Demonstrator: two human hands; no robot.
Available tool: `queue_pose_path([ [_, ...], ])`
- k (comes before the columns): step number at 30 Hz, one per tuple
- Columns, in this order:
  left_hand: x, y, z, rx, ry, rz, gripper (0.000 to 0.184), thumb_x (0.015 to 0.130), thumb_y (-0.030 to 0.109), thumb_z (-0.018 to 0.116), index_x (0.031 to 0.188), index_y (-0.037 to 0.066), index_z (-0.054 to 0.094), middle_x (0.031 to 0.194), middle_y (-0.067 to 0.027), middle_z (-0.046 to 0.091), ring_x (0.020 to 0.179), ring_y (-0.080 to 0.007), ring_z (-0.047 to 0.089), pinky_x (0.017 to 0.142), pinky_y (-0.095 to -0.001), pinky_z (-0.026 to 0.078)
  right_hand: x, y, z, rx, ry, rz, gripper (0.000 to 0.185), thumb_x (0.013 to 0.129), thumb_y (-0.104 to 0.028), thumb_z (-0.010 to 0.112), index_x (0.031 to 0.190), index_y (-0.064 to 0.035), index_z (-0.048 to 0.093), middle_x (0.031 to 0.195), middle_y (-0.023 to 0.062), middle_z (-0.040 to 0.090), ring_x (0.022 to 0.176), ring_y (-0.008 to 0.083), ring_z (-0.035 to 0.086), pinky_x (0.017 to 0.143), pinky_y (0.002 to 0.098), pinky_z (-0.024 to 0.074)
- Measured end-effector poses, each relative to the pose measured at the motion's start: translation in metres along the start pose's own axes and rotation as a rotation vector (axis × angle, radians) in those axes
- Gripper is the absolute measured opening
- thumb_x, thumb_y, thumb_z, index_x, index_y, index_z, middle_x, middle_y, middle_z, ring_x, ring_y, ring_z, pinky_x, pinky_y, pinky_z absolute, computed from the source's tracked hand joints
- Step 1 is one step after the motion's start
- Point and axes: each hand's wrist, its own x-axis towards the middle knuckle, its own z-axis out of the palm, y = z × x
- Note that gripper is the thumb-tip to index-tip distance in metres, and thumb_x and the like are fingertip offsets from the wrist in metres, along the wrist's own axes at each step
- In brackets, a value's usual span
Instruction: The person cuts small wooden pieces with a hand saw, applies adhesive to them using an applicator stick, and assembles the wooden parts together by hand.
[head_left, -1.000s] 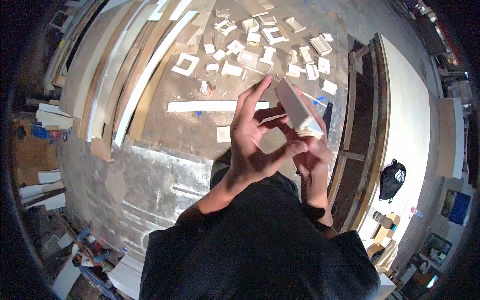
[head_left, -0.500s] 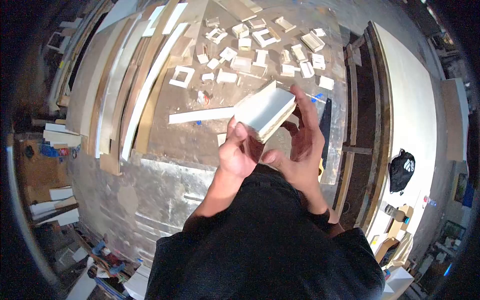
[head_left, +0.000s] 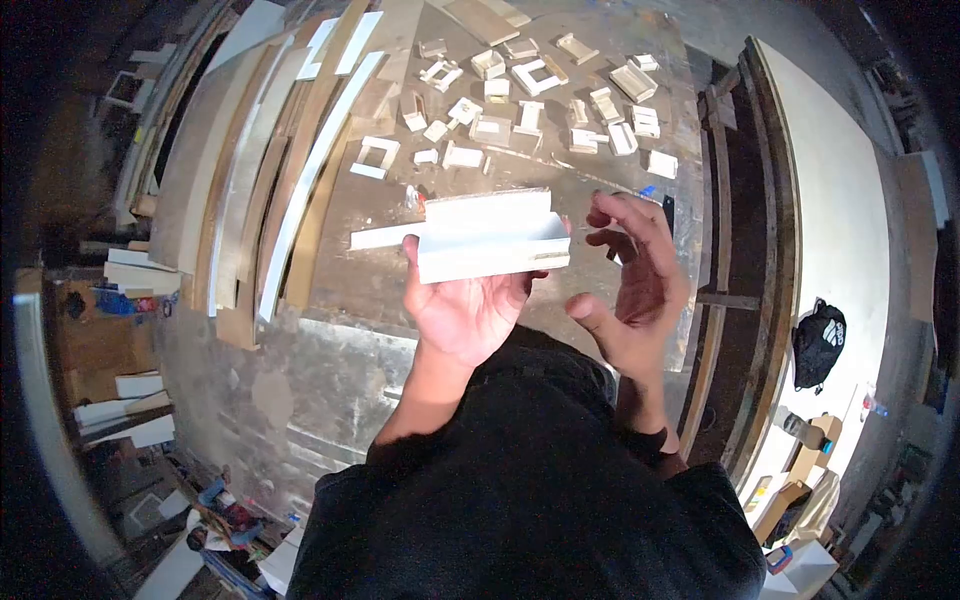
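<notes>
My left hand [head_left: 465,315] grips a small white wooden tray-like piece [head_left: 495,258] from below, raised above the work table [head_left: 330,290]. The piece has upright long sides and a trough between them. To its right, my right hand [head_left: 640,270] is apart from it, fingers curved and spread with nothing in them. Behind the held piece, a white strip [head_left: 380,238] lies on the table. Farther back are several small wooden box and frame pieces, among them a square frame [head_left: 375,157] and a block [head_left: 662,164].
Long boards [head_left: 315,190] are stacked on the left of the table. Along the right runs a white panel [head_left: 835,190] with a black drawstring bag [head_left: 820,345] and a bottle [head_left: 803,430]. Another person [head_left: 215,530] is at lower left.
The wooden piece has turned from a slant to nearly level and now rests across my left hand. My right hand has moved away from it to the right.
</notes>
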Motion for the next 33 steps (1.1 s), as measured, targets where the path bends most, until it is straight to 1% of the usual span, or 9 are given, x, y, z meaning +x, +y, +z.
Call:
queue_pose_path([
  [1, -0.001, 0.001, -0.002, 0.004, -0.001, 0.001, 0.098, 0.087, 0.066, 0.060, 0.145, -0.007, 0.032, 0.141, -0.0330, 0.043, 0.122, -0.0478, 0.054, 0.097, -0.0440, 0.057, 0.003, -0.002, -0.002, 0.004, 0.001, -0.019, 0.081, 0.060, -0.035, 0.094, 0.126, 0.0002, 0.062, 0.121, 0.0122, 0.058, 0.110, 0.0218, 0.057, 0.091, 0.0341, 0.0466],
  [3, -0.006, 0.005, -0.011, -0.007, -0.002, -0.013, 0.086, 0.088, 0.062, 0.061, 0.150, 0.008, 0.034, 0.150, -0.0290, 0.034, 0.126, -0.0528, 0.048, 0.093, -0.0490, 0.058, 0.008, -0.004, -0.007, -0.018, -0.028, -0.058, 0.079, 0.060, -0.033, 0.094, 0.125, -0.0002, 0.063, 0.121, 0.0122, 0.059, 0.108, 0.0219, 0.057, 0.090, 0.0339, 0.0471],
  [7, -0.012, 0.004, -0.017, 0.041, 0.058, 0.063, 0.089, 0.086, 0.060, 0.066, 0.151, 0.010, 0.032, 0.151, -0.0282, 0.032, 0.127, -0.0523, 0.048, 0.098, -0.0502, 0.056, 0.010, -0.001, -0.011, -0.085, -0.099, -0.077, 0.074, 0.061, -0.029, 0.094, 0.123, -0.0017, 0.065, 0.118, 0.0122, 0.062, 0.104, 0.0213, 0.060, 0.086, 0.0327, 0.0489],
  [9, -0.015, 0.007, -0.021, 0.096, -0.014, 0.087, 0.087, 0.089, 0.053, 0.065, 0.146, -0.005, 0.034, 0.146, -0.0289, 0.041, 0.131, -0.0428, 0.048, 0.104, -0.0527, 0.050, 0.008, 0.001, -0.008, -0.030, -0.104, -0.040, 0.074, 0.061, -0.027, 0.094, 0.123, -0.0023, 0.064, 0.119, 0.0119, 0.062, 0.103, 0.0205, 0.061, 0.086, 0.0318, 0.0493],
  [13, -0.024, 0.007, -0.023, 0.128, -0.030, 0.085, 0.085, 0.088, 0.046, 0.070, 0.146, -0.005, 0.036, 0.145, -0.0265, 0.044, 0.132, -0.0390, 0.049, 0.108, -0.0503, 0.046, 0.002, 0.001, -0.001, 0.095, -0.131, 0.098, 0.079, 0.061, -0.023, 0.095, 0.129, -0.0038, 0.060, 0.121, 0.0103, 0.061, 0.103, 0.0185, 0.061, 0.085, 0.0306, 0.0511],
  [18, -0.029, -0.001, -0.007, 0.629, 0.096, 0.185, 0.099, 0.078, 0.038, 0.081, 0.148, -0.010, 0.030, 0.145, -0.0226, 0.046, 0.133, -0.0306, 0.049, 0.114, -0.0420, 0.038, -0.006, -0.008, 0.008, 0.163, -0.148, 0.081, 0.088, 0.062, -0.023, 0.095, 0.137, -0.0027, 0.053, 0.125, 0.0108, 0.060, 0.107, 0.0193, 0.062, 0.087, 0.0334, 0.0536],
  [25, -0.028, -0.008, 0.005, 0.788, 0.140, 0.177, 0.108, 0.074, 0.043, 0.083, 0.148, -0.011, 0.028, 0.143, -0.0219, 0.048, 0.133, -0.0296, 0.049, 0.113, -0.0426, 0.039, -0.012, -0.013, 0.015, 0.209, -0.163, 0.100, 0.092, 0.063, -0.020, 0.094, 0.140, -0.0002, 0.049, 0.129, 0.0144, 0.059, 0.114, 0.0231, 0.062, 0.092, 0.0363, 0.0548],
  [28, -0.030, -0.009, 0.002, 0.672, 0.047, 0.183, 0.107, 0.075, 0.047, 0.081, 0.148, -0.010, 0.028, 0.144, -0.0226, 0.047, 0.134, -0.0305, 0.049, 0.113, -0.0437, 0.039, -0.014, -0.017, 0.012, 0.208, -0.160, 0.103, 0.090, 0.064, -0.018, 0.093, 0.140, 0.0004, 0.048, 0.131, 0.0157, 0.058, 0.117, 0.0247, 0.061, 0.094, 0.0380, 0.0547],
  [33, -0.033, -0.009, 0.005, 0.726, 0.154, 0.173, 0.107, 0.077, 0.050, 0.078, 0.149, -0.010, 0.027, 0.146, -0.0239, 0.045, 0.135, -0.0316, 0.047, 0.114, -0.0436, 0.038, -0.016, -0.018, 0.011, 0.196, -0.164, 0.077, 0.088, 0.065, -0.015, 0.092, 0.140, 0.0001, 0.049, 0.131, 0.0163, 0.058, 0.117, 0.0253, 0.062, 0.094, 0.0385, 0.0554],
])
